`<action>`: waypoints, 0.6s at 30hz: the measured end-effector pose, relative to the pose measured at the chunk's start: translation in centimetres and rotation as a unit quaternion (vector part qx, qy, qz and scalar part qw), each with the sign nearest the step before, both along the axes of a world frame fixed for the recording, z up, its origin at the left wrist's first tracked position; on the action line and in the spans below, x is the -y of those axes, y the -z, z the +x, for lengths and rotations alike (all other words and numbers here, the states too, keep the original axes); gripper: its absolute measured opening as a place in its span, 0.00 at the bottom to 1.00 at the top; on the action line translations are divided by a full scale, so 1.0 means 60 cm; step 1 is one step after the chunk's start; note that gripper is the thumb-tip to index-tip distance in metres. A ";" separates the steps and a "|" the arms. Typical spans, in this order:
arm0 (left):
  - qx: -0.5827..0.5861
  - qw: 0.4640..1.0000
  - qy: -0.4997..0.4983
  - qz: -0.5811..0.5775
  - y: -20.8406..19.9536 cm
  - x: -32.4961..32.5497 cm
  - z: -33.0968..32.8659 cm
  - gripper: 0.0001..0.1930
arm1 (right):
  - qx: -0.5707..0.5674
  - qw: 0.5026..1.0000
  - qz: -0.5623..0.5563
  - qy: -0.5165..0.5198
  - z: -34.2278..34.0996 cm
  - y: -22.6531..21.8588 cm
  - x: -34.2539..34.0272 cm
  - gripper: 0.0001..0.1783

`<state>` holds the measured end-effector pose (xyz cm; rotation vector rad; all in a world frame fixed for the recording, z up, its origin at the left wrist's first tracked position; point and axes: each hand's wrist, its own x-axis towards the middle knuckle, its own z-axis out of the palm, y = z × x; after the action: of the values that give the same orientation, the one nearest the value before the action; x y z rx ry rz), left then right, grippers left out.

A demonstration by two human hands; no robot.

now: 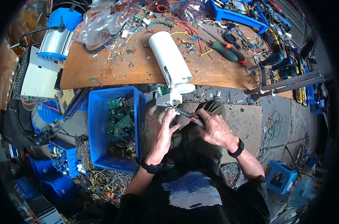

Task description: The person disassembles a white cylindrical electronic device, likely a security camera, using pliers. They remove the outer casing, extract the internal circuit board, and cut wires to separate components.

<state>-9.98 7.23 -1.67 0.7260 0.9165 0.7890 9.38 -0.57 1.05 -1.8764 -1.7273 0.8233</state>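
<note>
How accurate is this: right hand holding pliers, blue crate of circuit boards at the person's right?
Wrong side: the head view shows the blue crate of circuit boards at the person's left; the right hand is indeed holding pliers.

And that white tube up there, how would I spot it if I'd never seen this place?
Start with the wooden workbench across the top of the view. Near the middle of its front edge, look for a white cylinder slanting down toward the person's left hand. Unlike the slim green-handled screwdriver to its right, it is thick, smooth and white.
</note>
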 end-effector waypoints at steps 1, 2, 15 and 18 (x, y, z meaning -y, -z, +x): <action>0.045 0.997 0.021 -0.054 0.005 -0.003 -0.003 0.33 | -0.006 1.000 0.007 0.006 -0.004 0.003 0.000 0.26; 0.090 0.989 0.042 -0.108 0.017 -0.008 -0.007 0.35 | -0.010 1.000 -0.001 0.004 -0.008 0.002 0.001 0.25; 0.192 0.939 0.174 -0.225 0.015 -0.058 -0.004 0.29 | -0.428 0.889 -0.158 0.034 -0.015 0.052 0.013 0.14; 0.208 0.942 0.171 -0.199 0.019 -0.062 -0.001 0.28 | -0.643 0.699 -0.304 0.076 -0.011 0.032 0.015 0.13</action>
<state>-10.03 10.92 -2.80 0.3262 0.5189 0.4040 8.70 -1.45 -0.88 -1.0249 -0.3796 2.0974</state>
